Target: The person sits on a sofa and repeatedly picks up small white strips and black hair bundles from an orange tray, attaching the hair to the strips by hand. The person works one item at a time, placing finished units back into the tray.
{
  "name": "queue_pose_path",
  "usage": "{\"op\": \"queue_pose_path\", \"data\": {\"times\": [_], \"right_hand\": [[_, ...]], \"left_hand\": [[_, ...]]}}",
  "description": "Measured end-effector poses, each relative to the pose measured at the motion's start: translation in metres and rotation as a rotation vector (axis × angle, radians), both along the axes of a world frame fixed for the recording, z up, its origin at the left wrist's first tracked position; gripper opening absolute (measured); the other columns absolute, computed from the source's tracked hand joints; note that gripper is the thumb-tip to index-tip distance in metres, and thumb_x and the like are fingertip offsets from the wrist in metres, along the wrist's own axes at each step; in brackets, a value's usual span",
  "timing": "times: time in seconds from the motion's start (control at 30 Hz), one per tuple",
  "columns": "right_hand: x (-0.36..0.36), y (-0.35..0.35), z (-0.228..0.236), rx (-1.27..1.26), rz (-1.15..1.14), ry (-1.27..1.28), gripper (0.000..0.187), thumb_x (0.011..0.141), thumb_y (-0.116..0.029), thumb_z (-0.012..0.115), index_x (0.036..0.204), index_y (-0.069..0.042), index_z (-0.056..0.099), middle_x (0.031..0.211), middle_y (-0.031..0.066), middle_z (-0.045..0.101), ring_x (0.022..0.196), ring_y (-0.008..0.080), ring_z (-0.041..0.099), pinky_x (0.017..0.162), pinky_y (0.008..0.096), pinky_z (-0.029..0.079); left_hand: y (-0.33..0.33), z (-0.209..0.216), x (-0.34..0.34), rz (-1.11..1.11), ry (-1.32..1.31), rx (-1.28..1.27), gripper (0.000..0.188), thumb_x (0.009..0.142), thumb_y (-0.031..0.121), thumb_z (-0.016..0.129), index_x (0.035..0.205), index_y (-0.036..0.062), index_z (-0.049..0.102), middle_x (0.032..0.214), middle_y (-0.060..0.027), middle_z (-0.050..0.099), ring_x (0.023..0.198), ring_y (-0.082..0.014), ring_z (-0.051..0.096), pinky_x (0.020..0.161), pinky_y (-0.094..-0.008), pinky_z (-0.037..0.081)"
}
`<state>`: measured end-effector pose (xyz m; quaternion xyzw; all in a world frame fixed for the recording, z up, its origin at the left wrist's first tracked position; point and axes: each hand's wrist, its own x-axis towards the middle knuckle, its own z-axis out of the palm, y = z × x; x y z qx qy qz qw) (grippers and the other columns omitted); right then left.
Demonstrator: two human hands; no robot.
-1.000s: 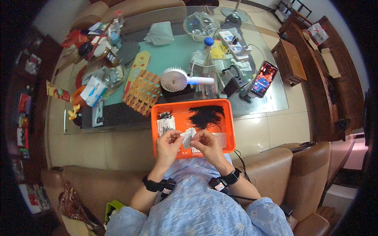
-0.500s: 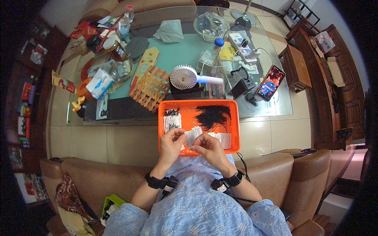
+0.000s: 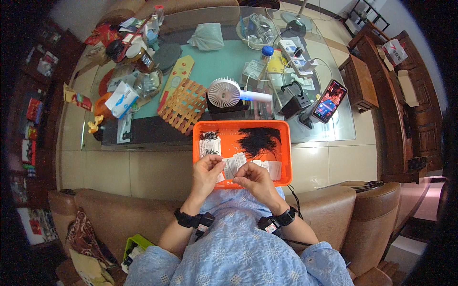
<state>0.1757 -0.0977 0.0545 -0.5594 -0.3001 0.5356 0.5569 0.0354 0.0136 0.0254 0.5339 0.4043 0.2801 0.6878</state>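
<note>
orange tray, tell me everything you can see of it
The orange tray is a shallow rectangular tray, plastic by its look, resting on the person's lap against the glass table's near edge. It holds a pile of thin black strands and small white cards. The left hand and right hand hold a white card over its near rim.

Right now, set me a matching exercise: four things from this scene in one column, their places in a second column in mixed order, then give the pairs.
Things
1. small white paper card
2. tangle of thin black strands
3. round white handheld fan
4. smartphone with a lit screen

Places
A. propped near the right end of the glass coffee table
B. on the table just beyond the orange plastic tray
C. between the left hand and the right hand
D. in the tray's far right part

Pairs: 1-C, 2-D, 3-B, 4-A
</note>
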Motion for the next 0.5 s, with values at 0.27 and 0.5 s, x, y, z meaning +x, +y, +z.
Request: {"op": "queue_pose_path", "data": {"times": [0.27,0.5], "right_hand": [[0.003,-0.001,-0.002,-0.018,-0.021,0.032,0.009,0.084,-0.001,0.067,0.086,-0.001,0.058,0.080,0.0007,0.061,0.074,0.0081,0.056,0.070,0.0238,0.047],[-0.001,0.005,-0.007,0.032,-0.082,-0.166,0.008,0.084,-0.002,0.065,0.087,-0.002,0.057,0.080,0.0009,0.061,0.071,0.0078,0.055,0.065,0.0241,0.046]], "left_hand": [[0.000,0.005,0.001,-0.007,0.018,0.039,0.010,0.086,0.003,0.065,0.095,-0.0013,0.061,0.083,-0.0029,0.065,0.072,-0.0079,0.060,0.066,-0.0213,0.050],[-0.008,0.011,0.000,-0.086,-0.068,-0.108,0.016,0.086,0.001,0.062,0.101,-0.0014,0.060,0.092,-0.0045,0.064,0.078,-0.0078,0.059,0.067,-0.0202,0.047]]}}
